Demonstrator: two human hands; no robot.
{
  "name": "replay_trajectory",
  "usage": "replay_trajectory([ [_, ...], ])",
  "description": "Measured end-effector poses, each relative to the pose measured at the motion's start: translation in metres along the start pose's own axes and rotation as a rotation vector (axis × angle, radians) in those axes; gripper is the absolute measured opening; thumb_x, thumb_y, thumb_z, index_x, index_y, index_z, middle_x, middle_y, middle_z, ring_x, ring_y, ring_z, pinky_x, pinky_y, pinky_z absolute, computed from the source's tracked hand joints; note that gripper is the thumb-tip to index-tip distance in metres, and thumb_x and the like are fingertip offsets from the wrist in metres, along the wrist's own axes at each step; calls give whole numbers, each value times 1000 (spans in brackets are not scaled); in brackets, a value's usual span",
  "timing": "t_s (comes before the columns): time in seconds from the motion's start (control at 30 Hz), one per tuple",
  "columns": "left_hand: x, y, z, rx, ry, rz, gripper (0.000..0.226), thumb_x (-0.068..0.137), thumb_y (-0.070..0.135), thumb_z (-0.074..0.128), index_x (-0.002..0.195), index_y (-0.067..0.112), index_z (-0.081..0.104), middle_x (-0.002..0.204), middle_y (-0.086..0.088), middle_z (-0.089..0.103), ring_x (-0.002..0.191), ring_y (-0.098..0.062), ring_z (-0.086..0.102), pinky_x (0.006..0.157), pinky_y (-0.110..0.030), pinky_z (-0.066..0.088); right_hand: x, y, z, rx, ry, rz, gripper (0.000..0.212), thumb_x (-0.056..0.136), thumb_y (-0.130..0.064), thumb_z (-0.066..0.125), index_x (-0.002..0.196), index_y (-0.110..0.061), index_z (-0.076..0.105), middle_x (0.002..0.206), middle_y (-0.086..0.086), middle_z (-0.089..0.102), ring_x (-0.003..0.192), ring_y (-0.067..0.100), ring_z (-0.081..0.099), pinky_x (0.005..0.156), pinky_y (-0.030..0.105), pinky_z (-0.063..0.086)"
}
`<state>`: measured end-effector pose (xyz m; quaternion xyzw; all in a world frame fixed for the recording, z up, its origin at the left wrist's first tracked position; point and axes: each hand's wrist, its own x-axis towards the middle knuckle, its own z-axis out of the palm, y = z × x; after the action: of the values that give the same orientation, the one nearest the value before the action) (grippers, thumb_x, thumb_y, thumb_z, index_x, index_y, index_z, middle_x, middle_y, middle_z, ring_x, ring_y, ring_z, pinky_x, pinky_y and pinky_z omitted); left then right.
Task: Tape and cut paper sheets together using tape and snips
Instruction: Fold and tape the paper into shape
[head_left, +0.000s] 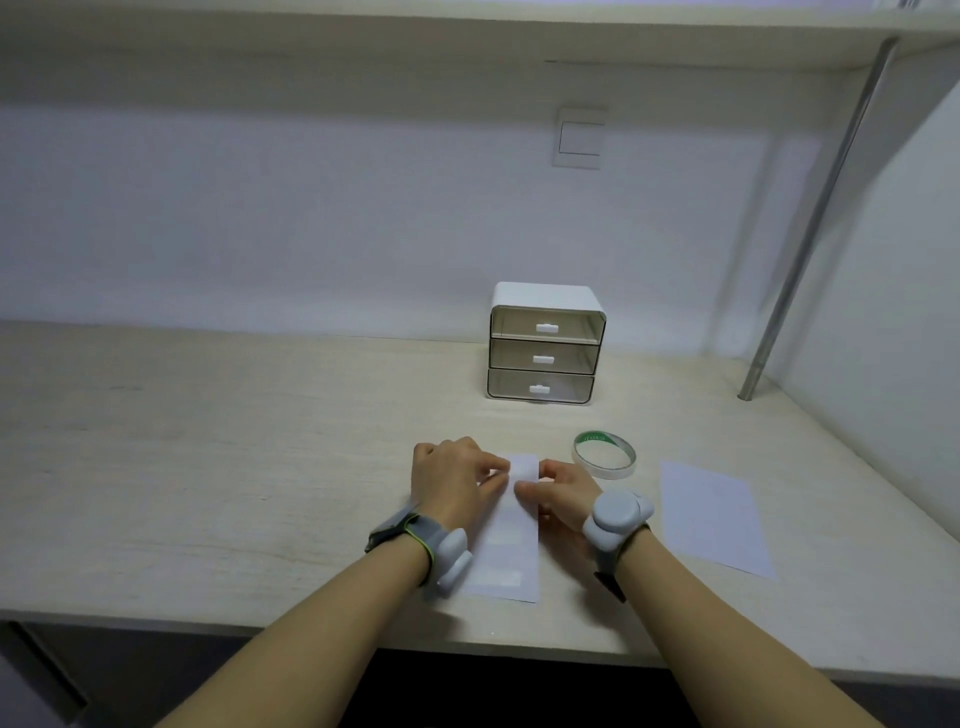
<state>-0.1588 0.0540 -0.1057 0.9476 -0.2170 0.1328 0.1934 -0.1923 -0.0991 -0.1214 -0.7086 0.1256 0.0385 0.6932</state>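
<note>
A narrow white paper strip (506, 551) lies on the desk (208, 467) in front of me, with pale tape patches near its lower end. My left hand (457, 480) pinches the strip's far left edge. My right hand (563, 493) pinches the far right edge, thumb pressed on the paper. A roll of white tape with a green core (604, 454) lies flat just beyond my right hand. A second white sheet (711, 517) rests to the right. No snips are in view.
A small white three-drawer organizer (543, 345) stands at the back against the wall. A slanted metal pole (810, 223) meets the desk at the far right. The desk's front edge runs just below the strip.
</note>
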Motion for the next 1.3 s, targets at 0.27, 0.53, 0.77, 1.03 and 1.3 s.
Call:
replay_trajectory([
  [0.27, 2, 4, 1, 35, 4, 27, 24, 93, 43, 51, 105, 39, 71, 110, 9, 68, 103, -13, 58, 92, -31, 26, 1, 11, -1, 212, -57, -10, 23, 86, 8, 55, 72, -2, 69, 72, 13, 66, 68, 23, 64, 73, 30, 55],
  [0.53, 7, 5, 4, 166, -38, 108, 31, 94, 45, 47, 99, 31, 74, 103, 6, 72, 97, -16, 59, 87, -32, 19, 4, 14, -2, 158, -98, -42, 15, 87, 6, 56, 84, 3, 70, 83, 18, 68, 78, 24, 65, 84, 35, 54],
  [0.77, 9, 1, 4, 209, -66, 116, 32, 95, 44, 43, 98, 35, 73, 104, 10, 72, 97, -13, 59, 93, -34, 20, 4, 14, -1, 141, -81, -54, 15, 88, 6, 57, 81, 2, 70, 83, 17, 67, 79, 25, 63, 83, 34, 53],
  [1.03, 9, 1, 4, 216, -90, 131, 32, 95, 45, 43, 99, 35, 73, 104, 9, 72, 98, -12, 60, 97, -36, 21, 8, 16, -1, 71, -67, -72, 17, 87, 4, 59, 77, -2, 71, 87, 19, 65, 86, 29, 59, 97, 48, 47],
  [1.3, 9, 1, 4, 205, -90, 131, 35, 95, 35, 38, 90, 29, 72, 100, 7, 71, 97, -13, 59, 98, -38, 13, 7, 16, 0, 70, -62, -79, 13, 89, 4, 56, 87, 2, 69, 95, 21, 65, 90, 28, 59, 98, 45, 47],
])
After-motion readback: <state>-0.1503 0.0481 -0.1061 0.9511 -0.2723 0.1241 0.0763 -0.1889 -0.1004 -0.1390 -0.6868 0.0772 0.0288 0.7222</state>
